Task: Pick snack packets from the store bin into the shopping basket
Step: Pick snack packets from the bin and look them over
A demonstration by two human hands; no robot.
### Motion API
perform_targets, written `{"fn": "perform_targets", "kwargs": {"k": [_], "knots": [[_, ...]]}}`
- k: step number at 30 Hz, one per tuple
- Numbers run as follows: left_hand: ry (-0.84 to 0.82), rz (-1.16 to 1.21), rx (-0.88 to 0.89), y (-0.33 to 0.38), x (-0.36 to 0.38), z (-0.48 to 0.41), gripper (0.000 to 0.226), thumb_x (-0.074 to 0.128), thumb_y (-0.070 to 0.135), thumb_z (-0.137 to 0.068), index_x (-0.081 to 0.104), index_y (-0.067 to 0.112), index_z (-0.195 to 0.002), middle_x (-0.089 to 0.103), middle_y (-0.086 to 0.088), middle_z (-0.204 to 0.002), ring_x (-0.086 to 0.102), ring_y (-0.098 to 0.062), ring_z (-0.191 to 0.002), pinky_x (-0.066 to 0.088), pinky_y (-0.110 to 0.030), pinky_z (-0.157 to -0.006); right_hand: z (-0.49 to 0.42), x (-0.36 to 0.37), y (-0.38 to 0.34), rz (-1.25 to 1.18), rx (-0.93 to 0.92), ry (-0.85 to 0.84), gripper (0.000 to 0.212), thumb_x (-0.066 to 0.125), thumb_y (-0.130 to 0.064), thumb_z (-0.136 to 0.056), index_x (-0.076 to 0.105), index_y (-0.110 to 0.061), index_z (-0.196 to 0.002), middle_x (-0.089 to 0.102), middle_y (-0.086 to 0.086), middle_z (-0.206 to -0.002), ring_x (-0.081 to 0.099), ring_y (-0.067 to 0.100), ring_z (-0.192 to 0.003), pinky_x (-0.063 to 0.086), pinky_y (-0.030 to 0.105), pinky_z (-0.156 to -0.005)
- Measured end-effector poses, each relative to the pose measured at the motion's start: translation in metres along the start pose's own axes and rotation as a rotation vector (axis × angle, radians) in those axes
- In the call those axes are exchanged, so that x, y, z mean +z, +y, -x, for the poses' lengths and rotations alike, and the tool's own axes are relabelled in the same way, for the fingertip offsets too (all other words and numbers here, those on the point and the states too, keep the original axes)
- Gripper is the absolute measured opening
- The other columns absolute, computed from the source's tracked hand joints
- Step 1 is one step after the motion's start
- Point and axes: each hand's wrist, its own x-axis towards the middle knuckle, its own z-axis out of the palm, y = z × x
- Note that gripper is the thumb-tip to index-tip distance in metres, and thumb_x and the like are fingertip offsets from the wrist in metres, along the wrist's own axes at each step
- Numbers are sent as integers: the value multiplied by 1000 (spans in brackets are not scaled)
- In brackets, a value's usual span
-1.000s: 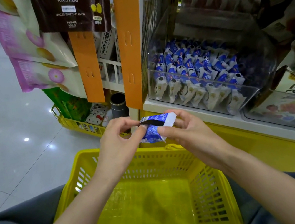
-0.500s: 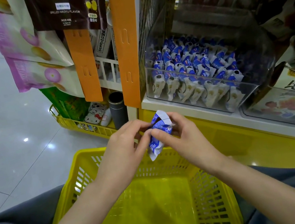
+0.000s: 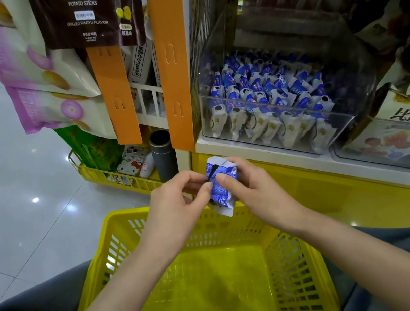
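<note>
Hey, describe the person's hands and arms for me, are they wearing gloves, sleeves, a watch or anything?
Both are bare. The left hand and right hand have no gloves, and no rings show. The left forearm and right forearm show no sleeve, watch or bracelet up to the frame's edge. The visible thumbnails are short and unpainted.

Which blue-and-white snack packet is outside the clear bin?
The packet pinched between left hand and right hand above the yellow basket; other packets lie in the bin.

Blue-white packet, yellow basket
</note>
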Motion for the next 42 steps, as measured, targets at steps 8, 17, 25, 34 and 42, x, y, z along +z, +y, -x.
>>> {"fn": "perform_targets", "kwargs": {"k": [8, 17, 25, 34, 42], "knots": [[-92, 495, -267, -5, 3, -5, 33, 43, 11, -97, 70, 28, -90, 74, 7, -81, 68, -6, -76, 54, -19, -63, 3, -1, -2, -38, -55, -119, 52, 60, -22, -87, 41, -28, -135, 58, -8, -123, 55, -3, -111, 47, 14, -87], [-112, 570, -274, 4, 4, -4, 28, 47, 46, -81, 66, 29, -90, 74, 7, -83, 68, -3, -80, 54, -17, -70, 1, -2, -1, 119, -61, 66, 53, 82, -17, -65, 58, -24, -112, 68, -6, -95, 60, 6, -83, 49, 20, -68], [-46, 830, -530, 19, -4, -11, 31, 39, 34, -97, 63, 14, -102, 67, -21, -109, 62, -31, -103, 42, -50, -99, 4, 6, 1, 71, -166, 135, 32, 79, -24, -69, 59, -33, -92, 67, -12, -85, 57, 5, -73, 49, 26, -62], [-102, 674, -412, 12, -13, -16, 20, 49, 32, -94, 63, 26, -107, 70, 2, -106, 60, -16, -108, 42, -44, -102, -3, -4, -22, 127, -223, 114, 25, 49, -37, -86, 58, -29, -108, 65, -10, -102, 60, 2, -93, 49, 16, -80], [-23, 705, -381, 14, -25, -25, 16, 48, 36, -94, 62, 35, -101, 70, 5, -106, 60, -16, -108, 42, -47, -101, -104, -77, -69, 667, -86, 338, 30, 51, -23, -94, 57, -15, -122, 61, 0, -112, 58, 12, -95, 44, 18, -73]]}}
